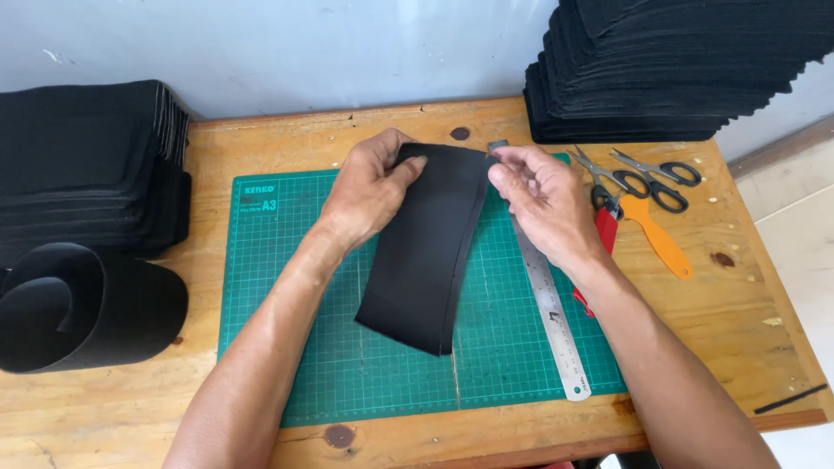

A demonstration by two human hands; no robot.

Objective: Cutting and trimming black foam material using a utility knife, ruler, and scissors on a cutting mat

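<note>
**Both hands grip a folded black strip over the cutting mat**

You work at a wooden table (747, 304); a tall stack of black sheets (686, 69) sits at its far right corner, another black stack (87, 165) at the far left, with a rolled black strip (87, 317) in front of it; a green cutting mat (287, 287) lies in the middle. Above it you hold a folded black strip (426, 252), its lower end resting on the mat; your left hand (369, 187) pinches its top left corner, your right hand (543, 195) pinches the top right edge, fingers closed on it. A steel ruler (552, 317) lies just right of the strip; scissors (643, 174) and an orange-handled cutter (656, 234) lie further right.
</note>
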